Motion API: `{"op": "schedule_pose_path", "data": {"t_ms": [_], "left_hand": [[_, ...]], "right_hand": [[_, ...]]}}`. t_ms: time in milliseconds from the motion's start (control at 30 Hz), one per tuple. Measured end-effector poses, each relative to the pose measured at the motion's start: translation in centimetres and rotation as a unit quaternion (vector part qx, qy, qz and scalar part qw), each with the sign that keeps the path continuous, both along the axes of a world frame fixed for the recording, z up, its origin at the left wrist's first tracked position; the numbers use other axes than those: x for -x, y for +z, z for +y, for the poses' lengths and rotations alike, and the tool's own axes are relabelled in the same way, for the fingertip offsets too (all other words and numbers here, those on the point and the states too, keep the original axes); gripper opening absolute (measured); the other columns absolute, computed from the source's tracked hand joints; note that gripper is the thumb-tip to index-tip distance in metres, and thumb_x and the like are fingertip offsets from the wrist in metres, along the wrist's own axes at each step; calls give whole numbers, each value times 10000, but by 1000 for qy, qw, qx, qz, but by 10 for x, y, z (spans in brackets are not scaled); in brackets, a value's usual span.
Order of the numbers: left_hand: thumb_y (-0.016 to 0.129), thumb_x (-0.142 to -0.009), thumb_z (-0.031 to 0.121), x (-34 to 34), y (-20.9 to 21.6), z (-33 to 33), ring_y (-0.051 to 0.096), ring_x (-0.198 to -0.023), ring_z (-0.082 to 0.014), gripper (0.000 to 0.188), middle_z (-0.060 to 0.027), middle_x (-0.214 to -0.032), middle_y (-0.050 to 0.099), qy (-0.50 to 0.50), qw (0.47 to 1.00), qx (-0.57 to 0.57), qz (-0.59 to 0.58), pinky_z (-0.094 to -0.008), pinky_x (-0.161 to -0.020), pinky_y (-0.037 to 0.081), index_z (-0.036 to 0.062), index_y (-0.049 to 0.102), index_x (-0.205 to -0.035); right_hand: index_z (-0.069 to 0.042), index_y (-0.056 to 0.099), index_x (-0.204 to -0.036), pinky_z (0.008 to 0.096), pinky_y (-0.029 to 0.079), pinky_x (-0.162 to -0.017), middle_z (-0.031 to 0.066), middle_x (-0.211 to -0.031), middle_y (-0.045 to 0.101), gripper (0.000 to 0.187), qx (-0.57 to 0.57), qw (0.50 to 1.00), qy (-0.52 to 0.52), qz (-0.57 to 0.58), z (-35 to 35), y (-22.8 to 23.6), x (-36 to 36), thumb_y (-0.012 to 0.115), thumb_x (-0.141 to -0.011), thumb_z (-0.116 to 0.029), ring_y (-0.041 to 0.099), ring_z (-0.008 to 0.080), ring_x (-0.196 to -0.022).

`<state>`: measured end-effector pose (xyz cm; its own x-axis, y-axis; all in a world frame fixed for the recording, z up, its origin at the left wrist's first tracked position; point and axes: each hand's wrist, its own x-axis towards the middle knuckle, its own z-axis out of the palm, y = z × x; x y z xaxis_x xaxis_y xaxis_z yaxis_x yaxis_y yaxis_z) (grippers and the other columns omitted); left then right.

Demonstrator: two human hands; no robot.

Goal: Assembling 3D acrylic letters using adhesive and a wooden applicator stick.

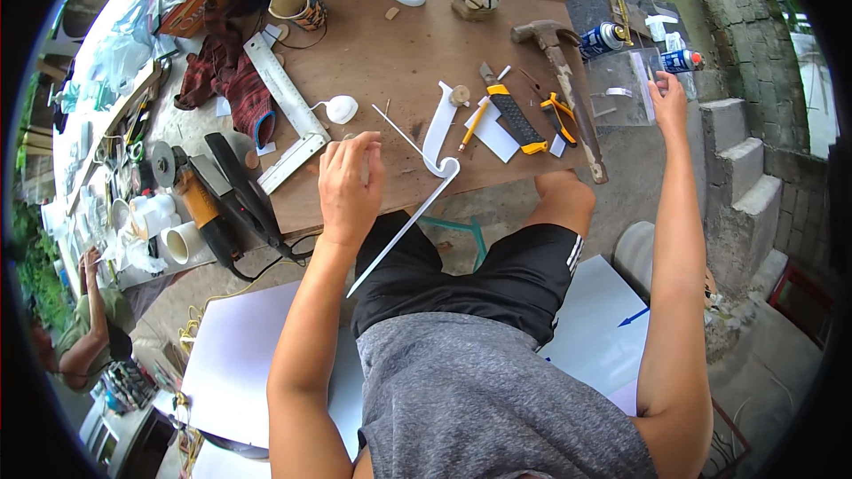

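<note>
Concrete steps (741,160) and a block wall stand to the right of a brown wooden desk (390,53), outdoors by the look of it, with the person seated at its near edge. The two hands are well apart. The left hand (349,186), fingers bent, is raised at the front edge beside an L-shaped metal square (282,91) — whether it grips anything cannot be told. The right hand (670,102) reaches out past the desk's right side, its fingers at the edge of a clear plastic sheet (617,80); whether they pinch it cannot be made out. A blue spray can (682,61) lies just beyond those fingertips. Between the hands, a white strip (437,129) curls near the front edge, and a long straight length reaches from the curl over the person's lap. To its right are a yellow pencil (474,123), a black and yellow knife (516,115) and an old hammer (572,98). A round white piece (341,108) sits near the square — and an angle grinder (197,200) lies farther left.
</note>
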<state>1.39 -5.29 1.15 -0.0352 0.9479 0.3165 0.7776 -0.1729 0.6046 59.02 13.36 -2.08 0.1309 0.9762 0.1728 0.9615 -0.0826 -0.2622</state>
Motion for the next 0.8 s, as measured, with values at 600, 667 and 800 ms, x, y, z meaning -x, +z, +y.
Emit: {"op": "schedule_pose_path", "data": {"t_ms": [600,667,800], "left_hand": [[745,-840,79,-1,-7,9,577,-1163,-304,485,-99,-1192,652,18,997,45,68,-451,-1064,380,80,585,-1297],[755,-830,74,0,-12,9,577,-1166,-305,557,-97,-1211,658,8,996,48,73,-455,-1065,381,82,547,-1347],[772,-819,85,0,-19,12,578,-1152,-313,638,-96,-1234,669,-24,997,64,47,-450,-1058,385,93,514,-1402]], "right_hand": [[-38,618,-1260,292,513,-718,52,-908,665,242,12,954,-57,293,-35,73,68,563,-1040,-121,637,144,-797],[-43,568,-1345,266,501,-724,32,-954,647,298,23,892,-29,450,-56,108,89,544,-1055,-108,621,108,-817],[10,532,-1383,299,526,-789,88,-1102,656,335,26,815,7,579,-98,169,124,510,-1065,-93,649,160,-900]]}}
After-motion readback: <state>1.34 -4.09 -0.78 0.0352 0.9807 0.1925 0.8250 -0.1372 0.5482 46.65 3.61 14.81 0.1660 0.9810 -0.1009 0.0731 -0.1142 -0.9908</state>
